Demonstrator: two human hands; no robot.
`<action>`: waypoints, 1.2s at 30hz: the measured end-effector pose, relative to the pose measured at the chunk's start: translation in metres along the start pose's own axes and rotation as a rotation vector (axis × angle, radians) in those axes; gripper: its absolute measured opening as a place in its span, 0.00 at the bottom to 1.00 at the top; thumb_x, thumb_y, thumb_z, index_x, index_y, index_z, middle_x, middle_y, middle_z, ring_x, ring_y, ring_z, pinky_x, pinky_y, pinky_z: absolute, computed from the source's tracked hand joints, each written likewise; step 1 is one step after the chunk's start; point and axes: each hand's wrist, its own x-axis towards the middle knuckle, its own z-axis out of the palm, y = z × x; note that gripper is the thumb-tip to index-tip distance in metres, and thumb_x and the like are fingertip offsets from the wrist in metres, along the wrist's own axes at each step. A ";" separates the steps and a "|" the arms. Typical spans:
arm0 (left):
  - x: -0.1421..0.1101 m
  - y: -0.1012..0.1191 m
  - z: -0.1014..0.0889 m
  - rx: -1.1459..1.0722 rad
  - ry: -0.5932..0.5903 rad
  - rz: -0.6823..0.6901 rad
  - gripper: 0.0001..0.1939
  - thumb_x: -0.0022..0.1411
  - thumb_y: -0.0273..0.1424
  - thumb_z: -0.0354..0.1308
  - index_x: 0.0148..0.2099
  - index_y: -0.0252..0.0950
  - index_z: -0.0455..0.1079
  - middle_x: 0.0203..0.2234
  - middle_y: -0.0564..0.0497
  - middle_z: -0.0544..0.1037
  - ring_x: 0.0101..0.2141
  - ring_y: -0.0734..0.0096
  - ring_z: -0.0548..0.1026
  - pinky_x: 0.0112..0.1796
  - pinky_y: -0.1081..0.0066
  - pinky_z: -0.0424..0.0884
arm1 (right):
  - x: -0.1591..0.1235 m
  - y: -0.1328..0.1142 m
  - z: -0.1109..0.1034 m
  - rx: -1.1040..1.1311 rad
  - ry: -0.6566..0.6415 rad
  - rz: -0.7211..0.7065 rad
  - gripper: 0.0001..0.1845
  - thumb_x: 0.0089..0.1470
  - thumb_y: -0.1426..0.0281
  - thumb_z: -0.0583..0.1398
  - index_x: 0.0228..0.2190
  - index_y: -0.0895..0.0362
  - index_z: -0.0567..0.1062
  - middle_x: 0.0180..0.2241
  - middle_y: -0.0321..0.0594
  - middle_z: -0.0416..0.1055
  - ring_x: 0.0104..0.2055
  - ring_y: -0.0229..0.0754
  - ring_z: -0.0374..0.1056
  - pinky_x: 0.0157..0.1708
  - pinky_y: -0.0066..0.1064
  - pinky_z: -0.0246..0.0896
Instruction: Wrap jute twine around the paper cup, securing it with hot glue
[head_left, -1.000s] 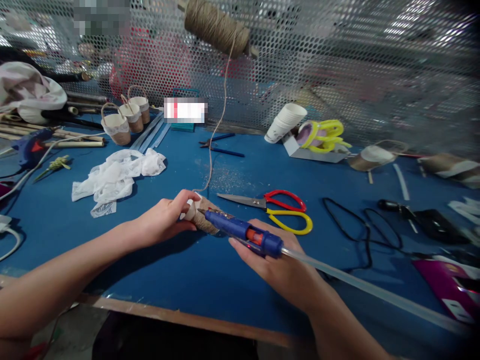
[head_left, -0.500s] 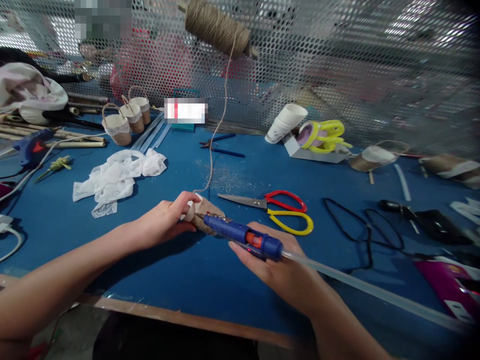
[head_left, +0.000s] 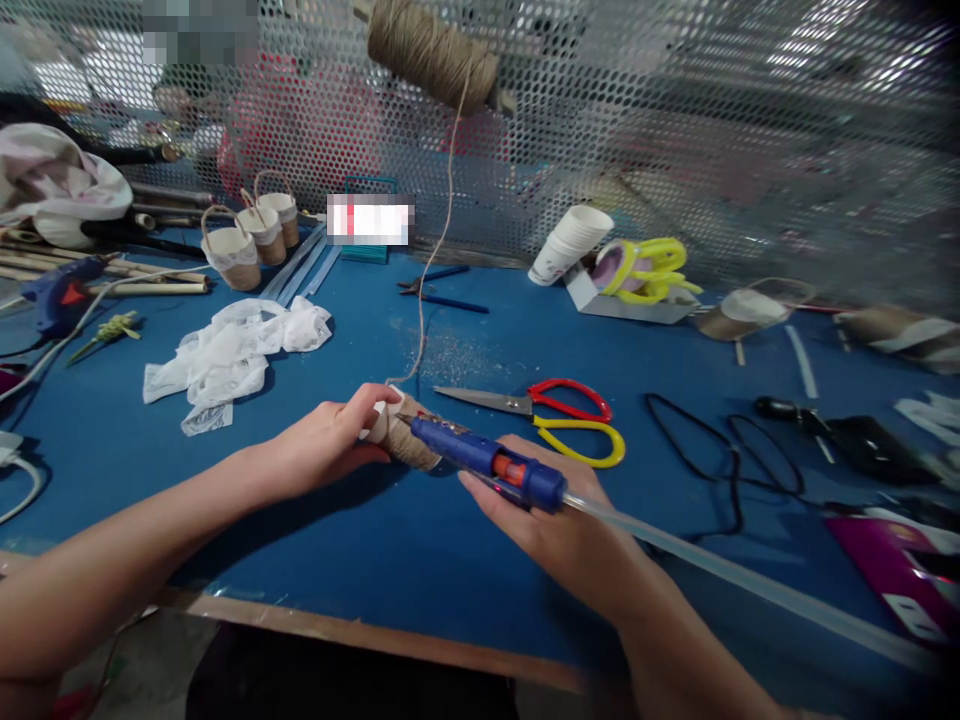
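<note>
My left hand [head_left: 341, 440] grips a paper cup [head_left: 412, 448] by its white end; brown twine wraps the cup, which lies tilted on its side. My right hand [head_left: 551, 510] is closed around a blue glue gun [head_left: 480, 455], its nozzle at the cup's twine-wrapped side near my left fingers. A long clear glue stick [head_left: 712, 570] sticks out of the gun's back. From the cup a strand of twine [head_left: 451, 190] runs up to a twine spool [head_left: 429, 55] on the mesh. Scissors [head_left: 517, 403] with red and yellow handles lie just beyond my right hand.
White lace [head_left: 217, 350] lies to the left, with small twine-wrapped baskets [head_left: 236, 262] behind it. Pliers [head_left: 446, 290], stacked paper cups [head_left: 571, 243] and a white box [head_left: 637, 305] of yellow-handled scissors stand farther back. Another glue gun [head_left: 64, 292] rests at far left, a black cord [head_left: 731, 455] at right.
The glue gun's nozzle has shifted slightly along the cup, and more of the twine wrapping shows. My left hand keeps its hold on the cup nearly unmoved.
</note>
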 end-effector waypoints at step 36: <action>-0.001 -0.009 0.006 0.078 0.081 0.159 0.24 0.56 0.27 0.54 0.53 0.36 0.49 0.30 0.49 0.76 0.28 0.70 0.74 0.29 0.72 0.70 | 0.001 -0.003 -0.002 0.015 -0.041 0.020 0.11 0.49 0.67 0.58 0.20 0.54 0.63 0.17 0.29 0.61 0.17 0.32 0.56 0.18 0.25 0.54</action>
